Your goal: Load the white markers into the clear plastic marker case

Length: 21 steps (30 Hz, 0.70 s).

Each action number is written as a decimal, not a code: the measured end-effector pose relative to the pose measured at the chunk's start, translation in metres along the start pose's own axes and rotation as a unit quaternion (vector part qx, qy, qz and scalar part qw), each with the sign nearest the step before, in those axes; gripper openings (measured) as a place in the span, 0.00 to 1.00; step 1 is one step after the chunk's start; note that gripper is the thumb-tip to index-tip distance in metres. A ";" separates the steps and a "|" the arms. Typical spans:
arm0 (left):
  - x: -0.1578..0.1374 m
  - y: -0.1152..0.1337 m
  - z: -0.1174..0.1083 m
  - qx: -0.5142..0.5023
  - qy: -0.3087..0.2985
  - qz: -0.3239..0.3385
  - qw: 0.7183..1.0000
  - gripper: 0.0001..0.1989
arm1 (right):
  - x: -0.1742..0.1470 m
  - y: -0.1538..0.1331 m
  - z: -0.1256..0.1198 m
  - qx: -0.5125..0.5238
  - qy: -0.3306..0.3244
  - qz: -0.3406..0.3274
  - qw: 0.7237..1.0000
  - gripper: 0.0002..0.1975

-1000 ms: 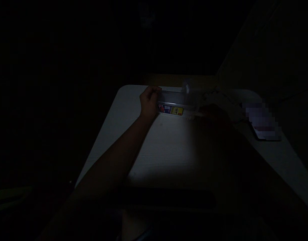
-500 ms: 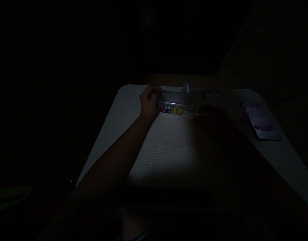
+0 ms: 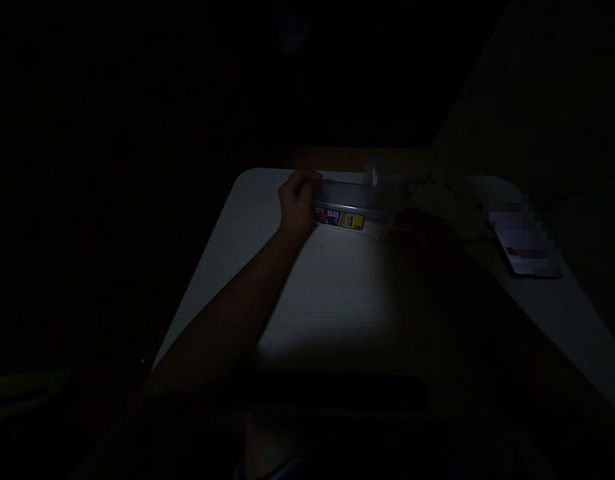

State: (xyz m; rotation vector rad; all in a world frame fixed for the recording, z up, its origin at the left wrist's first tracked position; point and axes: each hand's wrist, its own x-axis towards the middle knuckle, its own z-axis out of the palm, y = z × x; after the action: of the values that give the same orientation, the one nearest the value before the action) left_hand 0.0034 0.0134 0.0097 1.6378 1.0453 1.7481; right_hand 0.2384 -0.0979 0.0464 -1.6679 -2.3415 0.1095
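Observation:
My left hand (image 3: 298, 201) is closed on the left end of a clear plastic container (image 3: 345, 193), near the far edge of the white table (image 3: 322, 293). A yellow and dark blue label (image 3: 339, 219) sits on the container's near side. On its right end, a clear flap or piece of plastic (image 3: 373, 177) sticks up. My right hand (image 3: 417, 223) lies in deep shadow by that right end, with a reddish tint along it; its fingers cannot be made out.
A phone-like flat object (image 3: 527, 247), its face blurred out, lies on the right of the table. Behind my right hand is a pale, crumpled-looking thing (image 3: 452, 203), too dark to name. Something green (image 3: 25, 390) shows low on the left. The surroundings are very dark.
Almost nothing differs. The container and my left hand appear shifted very slightly left, and the right side looks a little darker.

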 end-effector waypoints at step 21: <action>0.000 -0.003 0.000 0.016 -0.006 -0.007 1.000 0.08 | -0.002 -0.001 -0.002 -0.002 -0.015 0.003 1.000 0.23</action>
State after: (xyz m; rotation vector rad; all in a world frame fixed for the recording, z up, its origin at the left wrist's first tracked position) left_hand 0.0032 0.0154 0.0073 1.6545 1.0824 1.7186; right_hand 0.2386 -0.1002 0.0481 -1.6859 -2.3594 0.1325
